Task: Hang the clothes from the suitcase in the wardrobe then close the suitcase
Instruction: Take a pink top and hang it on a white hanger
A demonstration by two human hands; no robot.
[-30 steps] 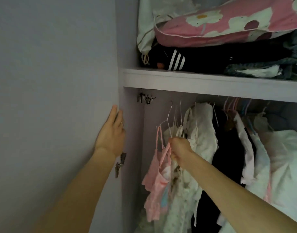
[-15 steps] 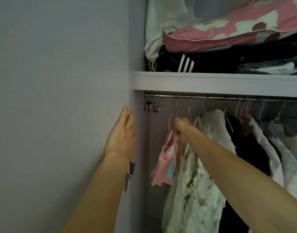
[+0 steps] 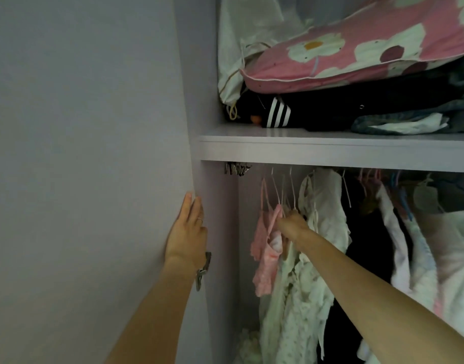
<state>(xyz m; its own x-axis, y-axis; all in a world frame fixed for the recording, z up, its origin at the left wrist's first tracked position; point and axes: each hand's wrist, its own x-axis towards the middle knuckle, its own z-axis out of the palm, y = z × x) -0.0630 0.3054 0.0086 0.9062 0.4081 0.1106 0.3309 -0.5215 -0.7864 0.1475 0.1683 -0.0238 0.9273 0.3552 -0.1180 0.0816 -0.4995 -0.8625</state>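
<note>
A small pink garment (image 3: 265,248) hangs on a thin hanger at the left end of the wardrobe's hanging space. My right hand (image 3: 291,223) reaches in and grips the top of that garment at its hanger, fingers curled. My left hand (image 3: 187,229) lies flat with straight fingers against the edge of the open wardrobe door (image 3: 94,179). White and cream garments (image 3: 304,285) hang just right of the pink one. The suitcase is out of view.
A shelf (image 3: 330,151) runs above the hanging clothes, loaded with a pink flowered quilt (image 3: 357,53) and dark folded clothes (image 3: 357,111). Spare metal clips (image 3: 236,169) bunch at the rail's left end. More hung clothes (image 3: 422,232) fill the right. A door hinge (image 3: 203,269) sits below my left hand.
My right hand rose with the pink garment's hanger toward the rail, then dropped slightly; the garment now hangs at the left end. The camera tilted, hiding the rail. My left hand stayed on the door.
</note>
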